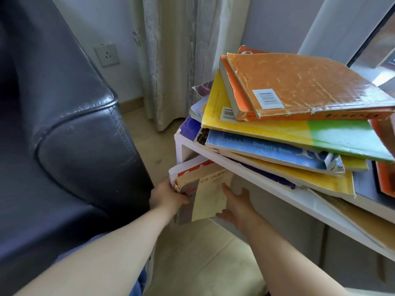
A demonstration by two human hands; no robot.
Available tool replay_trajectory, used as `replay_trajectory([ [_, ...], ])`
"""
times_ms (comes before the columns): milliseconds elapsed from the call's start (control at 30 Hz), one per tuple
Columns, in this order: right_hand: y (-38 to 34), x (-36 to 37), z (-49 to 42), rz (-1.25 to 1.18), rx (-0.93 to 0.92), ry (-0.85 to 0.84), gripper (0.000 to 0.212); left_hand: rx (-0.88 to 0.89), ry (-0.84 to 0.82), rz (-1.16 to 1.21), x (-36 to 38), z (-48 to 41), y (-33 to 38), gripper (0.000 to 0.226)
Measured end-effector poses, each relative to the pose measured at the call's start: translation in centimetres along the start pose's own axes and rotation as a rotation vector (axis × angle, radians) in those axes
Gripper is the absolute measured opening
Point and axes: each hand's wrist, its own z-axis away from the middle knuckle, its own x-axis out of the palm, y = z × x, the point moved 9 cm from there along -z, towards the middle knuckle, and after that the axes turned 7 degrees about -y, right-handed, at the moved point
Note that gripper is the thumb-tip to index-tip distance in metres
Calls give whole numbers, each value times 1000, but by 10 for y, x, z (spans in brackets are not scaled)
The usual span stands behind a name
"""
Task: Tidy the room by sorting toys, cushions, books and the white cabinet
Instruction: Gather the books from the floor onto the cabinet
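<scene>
Now my left hand [165, 196] grips worn books [192, 176] under the white cabinet [324, 210] top; my right hand [237, 207] lies flat against them.

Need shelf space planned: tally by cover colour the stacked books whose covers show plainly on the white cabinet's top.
Orange books: 2
Yellow-and-green book: 1
Blue book: 1
Plain yellow book: 1
Total: 5
Others beneath, behind and at far right are too hidden to count.
</scene>
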Motion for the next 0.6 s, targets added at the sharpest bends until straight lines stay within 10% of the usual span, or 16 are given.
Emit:
replay_trajectory([
  [600,-8,-12,4,25,-41,-17,38,-121,196,493,48,8,-17,32],
])
